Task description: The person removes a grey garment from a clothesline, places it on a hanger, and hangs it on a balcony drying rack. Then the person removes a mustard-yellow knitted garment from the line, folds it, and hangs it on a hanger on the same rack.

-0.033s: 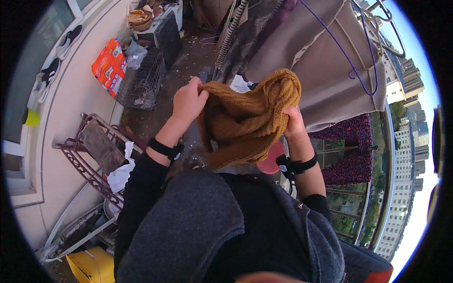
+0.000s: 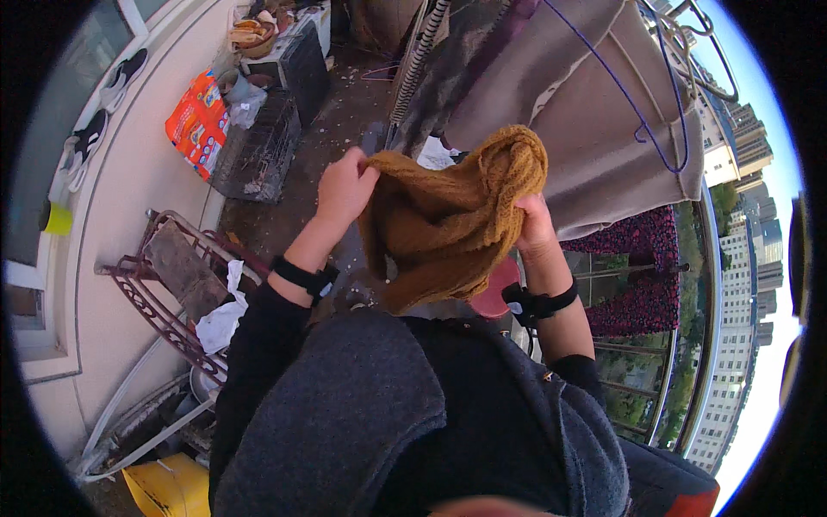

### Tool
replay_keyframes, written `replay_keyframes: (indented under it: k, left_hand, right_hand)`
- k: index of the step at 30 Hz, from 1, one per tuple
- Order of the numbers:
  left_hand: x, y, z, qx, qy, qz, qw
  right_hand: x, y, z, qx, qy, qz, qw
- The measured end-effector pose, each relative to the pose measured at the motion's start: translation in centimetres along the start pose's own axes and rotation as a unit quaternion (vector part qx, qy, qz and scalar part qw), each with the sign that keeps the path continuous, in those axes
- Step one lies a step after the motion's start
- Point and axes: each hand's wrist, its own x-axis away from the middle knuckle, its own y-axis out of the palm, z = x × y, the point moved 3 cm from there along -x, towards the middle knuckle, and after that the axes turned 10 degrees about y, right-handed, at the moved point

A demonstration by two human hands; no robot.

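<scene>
A mustard-brown knitted garment (image 2: 439,224) hangs bunched between my two hands at chest height. My left hand (image 2: 345,185) pinches its upper left edge. My right hand (image 2: 534,224) grips the twisted, thicker part at the right. Both wrists wear black bands, and dark sleeves cover my forearms. Behind the garment a beige cloth (image 2: 594,121) hangs over a purple wire hanger (image 2: 639,112). A red round basin (image 2: 498,297) shows partly below the garment.
On the balcony floor at the left stand a black wire crate (image 2: 258,146), an orange package (image 2: 198,121) and a dark red metal rack (image 2: 164,284). A yellow object (image 2: 168,487) lies bottom left. A dark red patterned cloth (image 2: 637,284) drapes the railing at right.
</scene>
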Motion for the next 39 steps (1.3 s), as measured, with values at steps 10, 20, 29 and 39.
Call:
replay_keyframes:
  k: [10,20,29,39]
  left_hand:
    - [2.7,10.2,-0.8,0.627,-0.206,-0.076,0.748]
    - [-0.2,8.7,3.9,0.41,0.026,-0.088,0.907]
    - [-3.6,6.0,6.8,-0.033,0.225,-0.239,0.944]
    - [-0.4,6.9,8.9,0.543,0.023,-0.291,0.787]
  right_hand:
    - [0.4,1.8,2.1,0.141,0.085,0.004,0.986]
    - [0.9,4.2,0.0,-0.001,-0.02,-0.087,0.996]
    - [-0.6,2.1,3.1,-0.001,0.045,-0.022,0.999]
    - [-0.9,-1.0,5.6,0.0,0.126,0.045,0.991]
